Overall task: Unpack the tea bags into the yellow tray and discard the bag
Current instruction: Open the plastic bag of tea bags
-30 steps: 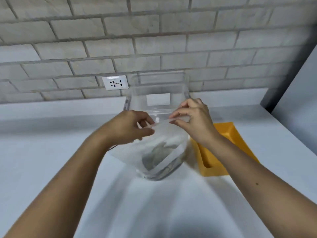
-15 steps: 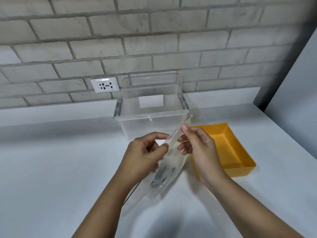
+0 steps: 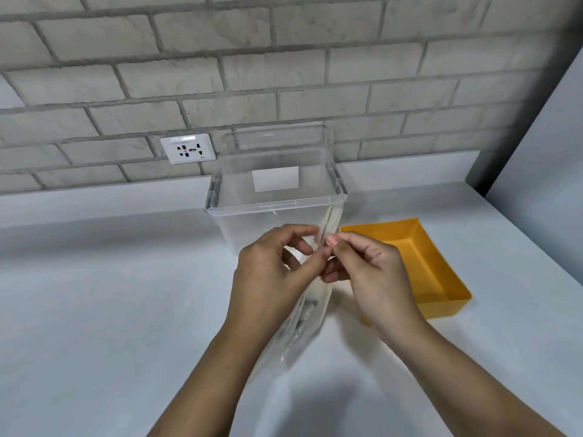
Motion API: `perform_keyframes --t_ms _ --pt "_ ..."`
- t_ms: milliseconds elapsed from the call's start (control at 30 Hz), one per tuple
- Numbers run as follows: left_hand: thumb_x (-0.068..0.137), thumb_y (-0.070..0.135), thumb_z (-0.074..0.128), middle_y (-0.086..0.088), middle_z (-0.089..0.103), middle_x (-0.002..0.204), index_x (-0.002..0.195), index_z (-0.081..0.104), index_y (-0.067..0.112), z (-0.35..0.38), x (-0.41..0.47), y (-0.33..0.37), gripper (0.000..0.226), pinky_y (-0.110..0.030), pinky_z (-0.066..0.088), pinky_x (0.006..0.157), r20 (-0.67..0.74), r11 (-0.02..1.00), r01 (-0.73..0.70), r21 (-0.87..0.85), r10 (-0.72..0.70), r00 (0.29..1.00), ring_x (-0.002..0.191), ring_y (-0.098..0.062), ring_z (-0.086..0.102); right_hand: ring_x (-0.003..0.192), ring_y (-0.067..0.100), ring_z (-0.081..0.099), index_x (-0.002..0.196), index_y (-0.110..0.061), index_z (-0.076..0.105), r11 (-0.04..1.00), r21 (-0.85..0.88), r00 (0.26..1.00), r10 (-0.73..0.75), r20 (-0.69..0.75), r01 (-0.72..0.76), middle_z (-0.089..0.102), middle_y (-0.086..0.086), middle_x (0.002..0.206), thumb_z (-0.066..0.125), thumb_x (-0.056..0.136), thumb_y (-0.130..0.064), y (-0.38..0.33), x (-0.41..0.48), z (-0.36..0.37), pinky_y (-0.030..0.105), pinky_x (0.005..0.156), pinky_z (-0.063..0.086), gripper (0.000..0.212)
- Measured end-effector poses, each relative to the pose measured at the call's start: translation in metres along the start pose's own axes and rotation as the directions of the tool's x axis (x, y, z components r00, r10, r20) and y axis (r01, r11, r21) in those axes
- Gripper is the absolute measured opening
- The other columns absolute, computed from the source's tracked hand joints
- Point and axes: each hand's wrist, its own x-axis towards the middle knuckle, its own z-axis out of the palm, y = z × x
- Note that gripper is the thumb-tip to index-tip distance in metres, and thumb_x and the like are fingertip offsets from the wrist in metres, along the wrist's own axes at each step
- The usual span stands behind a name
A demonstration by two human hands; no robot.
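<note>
A clear plastic bag (image 3: 310, 313) hangs edge-on between my hands, just above the white counter. Greyish tea bags (image 3: 304, 315) show dimly through its lower half. My left hand (image 3: 271, 279) pinches the bag's top edge from the left. From the right, my right hand (image 3: 372, 272) pinches the same edge, fingertips almost touching the left hand's. The yellow tray (image 3: 441, 272) lies on the counter just right of my right hand, and nothing is visible inside it.
A tall clear plastic bin (image 3: 277, 197) with an open top stands right behind my hands, against the brick wall. A wall socket (image 3: 188, 148) sits to its left. A grey panel (image 3: 542, 146) borders the counter at the right.
The view has tilted down and my hands with the bag have come lower and nearer. The bag has turned from broadside to edge-on, and the tray shows more fully.
</note>
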Motion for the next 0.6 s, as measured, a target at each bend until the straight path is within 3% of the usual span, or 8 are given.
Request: perform_keyframes --t_ms 100,167,267,400,533,600 --pt "0.086 0.04 0.071 0.019 0.071 0.084 0.099 0.078 0.035 0.001 -0.001 -0.002 0.015 -0.011 0.044 0.059 -0.041 0.972 -0.144 0.188 0.154 0.987 0.073 -0.001 0.063 0.068 0.018 0.068 0.09 -0.009 0.073 1.0 -0.008 1.0 -0.02 0.013 0.02 0.072 0.006 0.081 0.057 0.096 -0.014 -0.002 0.0 -0.004 0.031 0.065 0.057 0.018" --pt "0.087 0.029 0.072 0.018 0.073 0.084 0.095 0.08 0.033 0.0 -0.003 -0.002 0.011 -0.007 0.042 0.059 -0.058 0.969 -0.167 0.183 0.181 0.982 0.072 -0.001 0.063 0.066 0.02 0.068 0.089 -0.005 0.071 0.999 0.038 1.0 -0.011 -0.003 0.011 0.071 0.006 0.083 0.058 0.095 -0.014 -0.004 0.0 -0.006 0.032 0.064 0.057 0.017" --pt "0.084 0.018 0.076 0.02 0.073 0.079 0.086 0.079 0.03 0.002 -0.007 0.003 0.013 -0.005 0.041 0.062 -0.025 0.996 -0.073 0.046 0.074 0.997 0.069 -0.002 0.064 0.064 0.022 0.066 0.089 -0.002 0.069 0.987 0.155 0.999 0.032 -0.029 -0.027 0.071 0.012 0.082 0.064 0.09 -0.014 -0.005 0.0 -0.005 0.032 0.062 0.057 0.013" --pt "0.084 0.026 0.074 0.021 0.071 0.081 0.084 0.074 0.028 0.002 -0.008 0.009 0.003 -0.007 0.042 0.06 0.018 0.987 0.119 -0.109 -0.118 0.993 0.071 0.002 0.061 0.068 0.022 0.069 0.087 0.004 0.067 0.988 0.151 0.999 -0.028 -0.017 0.03 0.072 0.016 0.08 0.065 0.089 -0.008 -0.001 0.001 -0.005 0.028 0.061 0.056 0.012" --pt "0.086 0.028 0.075 0.021 0.072 0.077 0.085 0.078 0.03 0.0 -0.008 0.01 0.004 -0.008 0.044 0.067 -0.049 0.991 0.088 -0.105 -0.094 0.994 0.074 0.0 0.065 0.068 0.019 0.068 0.085 -0.002 0.068 0.993 0.089 0.996 -0.076 0.05 0.072 0.07 0.008 0.074 0.062 0.09 -0.012 0.001 0.0 -0.005 0.03 0.064 0.057 0.013" --pt "0.087 0.024 0.073 0.018 0.074 0.076 0.083 0.079 0.029 0.001 -0.009 0.01 0.009 -0.016 0.051 0.072 -0.062 0.98 0.117 -0.159 -0.128 0.99 0.073 -0.002 0.067 0.07 0.018 0.067 0.084 -0.005 0.066 0.994 0.082 0.991 -0.085 0.101 0.077 0.067 0.006 0.076 0.061 0.09 -0.017 0.002 0.002 -0.006 0.029 0.067 0.056 0.015"
